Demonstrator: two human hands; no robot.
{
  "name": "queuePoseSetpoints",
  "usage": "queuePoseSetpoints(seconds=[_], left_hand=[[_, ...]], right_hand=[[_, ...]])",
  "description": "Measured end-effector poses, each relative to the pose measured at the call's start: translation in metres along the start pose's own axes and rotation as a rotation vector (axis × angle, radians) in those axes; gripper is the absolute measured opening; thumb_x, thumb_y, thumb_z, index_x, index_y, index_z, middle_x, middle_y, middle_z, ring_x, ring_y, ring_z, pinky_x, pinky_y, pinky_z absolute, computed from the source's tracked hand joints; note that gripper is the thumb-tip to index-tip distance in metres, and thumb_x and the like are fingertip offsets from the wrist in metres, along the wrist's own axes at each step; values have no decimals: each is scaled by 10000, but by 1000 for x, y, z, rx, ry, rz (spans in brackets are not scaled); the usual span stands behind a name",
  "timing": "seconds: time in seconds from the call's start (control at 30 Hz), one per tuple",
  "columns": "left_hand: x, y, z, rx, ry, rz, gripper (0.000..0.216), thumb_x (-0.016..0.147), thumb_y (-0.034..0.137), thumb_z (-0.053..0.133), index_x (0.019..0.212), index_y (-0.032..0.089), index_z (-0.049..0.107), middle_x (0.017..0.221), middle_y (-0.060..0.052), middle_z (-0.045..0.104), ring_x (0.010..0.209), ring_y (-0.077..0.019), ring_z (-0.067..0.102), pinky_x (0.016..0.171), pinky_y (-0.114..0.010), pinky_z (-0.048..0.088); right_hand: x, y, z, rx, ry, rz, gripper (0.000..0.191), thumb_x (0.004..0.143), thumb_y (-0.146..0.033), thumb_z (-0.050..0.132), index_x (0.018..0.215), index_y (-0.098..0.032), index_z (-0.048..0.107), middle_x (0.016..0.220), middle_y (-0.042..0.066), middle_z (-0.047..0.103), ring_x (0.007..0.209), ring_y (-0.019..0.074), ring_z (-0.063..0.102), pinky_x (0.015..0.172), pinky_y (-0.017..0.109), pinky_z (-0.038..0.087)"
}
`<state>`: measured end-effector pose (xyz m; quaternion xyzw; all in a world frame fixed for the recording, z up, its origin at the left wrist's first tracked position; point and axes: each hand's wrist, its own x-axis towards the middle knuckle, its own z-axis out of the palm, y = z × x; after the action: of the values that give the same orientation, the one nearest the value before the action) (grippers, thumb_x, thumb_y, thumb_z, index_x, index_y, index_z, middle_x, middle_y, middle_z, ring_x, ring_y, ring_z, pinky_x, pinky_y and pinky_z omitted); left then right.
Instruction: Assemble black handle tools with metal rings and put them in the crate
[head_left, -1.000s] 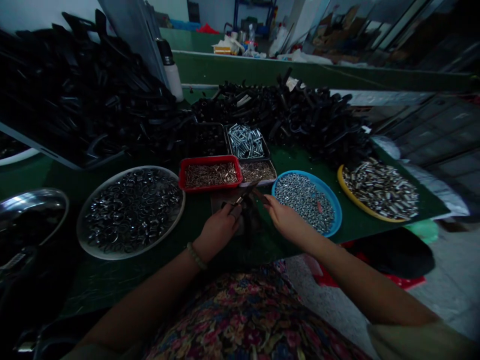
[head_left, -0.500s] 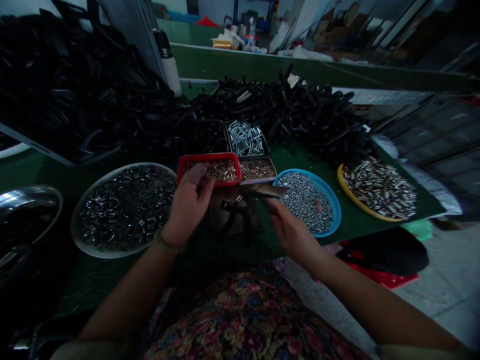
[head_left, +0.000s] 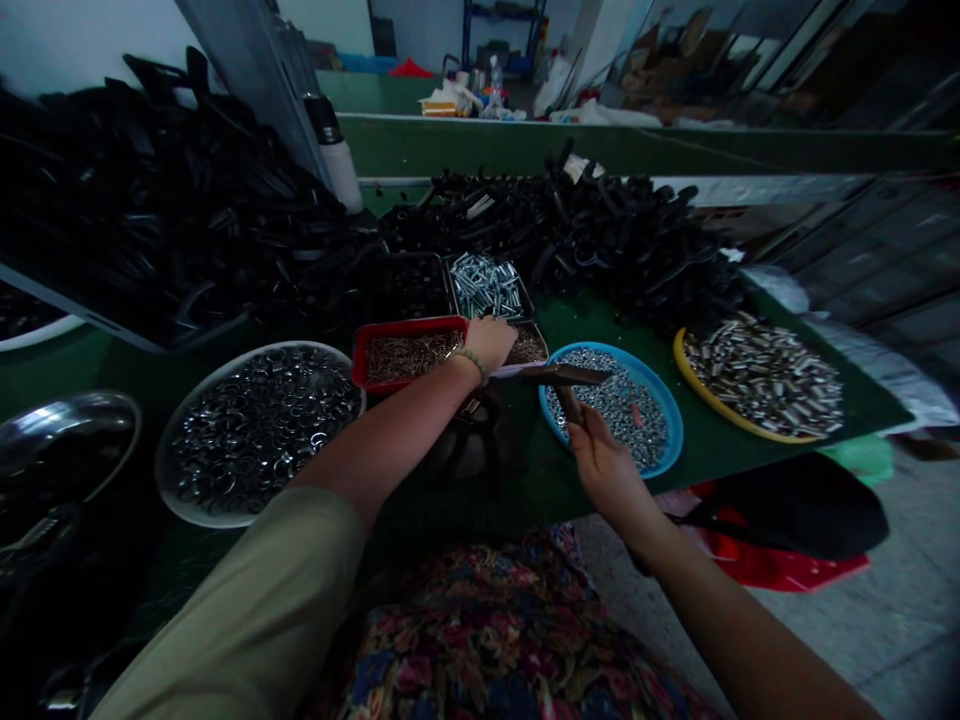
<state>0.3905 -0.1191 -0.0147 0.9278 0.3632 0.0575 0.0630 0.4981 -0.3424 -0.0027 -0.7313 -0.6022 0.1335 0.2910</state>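
Nearest is the person's floral clothing (head_left: 480,640), at the edge of a green bench (head_left: 570,312). The right hand (head_left: 609,468) has its fingers wrapped round the handle of a hammer (head_left: 566,376), whose head sits level, clear of the bench, overlapping the rim of a blue tray (head_left: 678,430) of small silver pieces. Left of it, a dark part (head_left: 484,418) lies on the bench under the left forearm, touched by neither hand. The work seems partway along: this part is laid out, with no blow being struck, and plenty of pieces remain loose. The part looks black and curved, with one shiny metal spot; shadow hides its finer shape. Beyond, the left hand (head_left: 491,342) bends down over small bits (head_left: 529,346), beside a red tray (head_left: 361,362); whether its fingers grip anything cannot be told. Farther off lie silver bolts (head_left: 484,285) and a black heap (head_left: 585,225).
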Motion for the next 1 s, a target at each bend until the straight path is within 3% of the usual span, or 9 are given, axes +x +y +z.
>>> queuePoseSetpoints(seconds=[0.23,0.37,0.63,0.87,1.0], left_hand=[[2,-3,-3,6,-42,-13,316,890,105,394,988,97,694,980,-168,663,954,-237,620,840,-342,460],[-1,-4,-5,-9,-32,-26,314,912,135,393,1094,161,648,1029,-101,677,960,-199,628,845,-298,466],[-3,3,-1,15,-54,-51,266,891,135,447,1017,119,681,1034,-159,664,1022,-272,622,866,-374,478],[-1,4,1,-55,-10,-55,302,888,95,402,993,94,685,1060,-193,639,1020,-273,627,877,-389,485],[4,4,-2,-144,15,-75,275,862,78,431,969,104,683,949,-156,679,958,-253,650,862,-360,491]], right_hand=[[5,7,5,17,23,-16,370,953,-370,331,1177,-158,537,1005,141,695,827,278,687,682,364,523],[2,8,8,19,34,-12,389,951,-384,333,1190,-155,538,997,142,694,820,280,682,684,372,516],[0,9,10,39,21,22,402,951,-394,326,1188,-152,543,963,142,688,799,278,672,699,380,506],[-3,11,11,113,28,70,414,954,-413,336,1215,-156,529,921,130,678,748,261,663,653,365,504],[-1,14,15,133,15,63,408,957,-415,331,1202,-156,530,931,131,669,762,261,659,650,366,504]])
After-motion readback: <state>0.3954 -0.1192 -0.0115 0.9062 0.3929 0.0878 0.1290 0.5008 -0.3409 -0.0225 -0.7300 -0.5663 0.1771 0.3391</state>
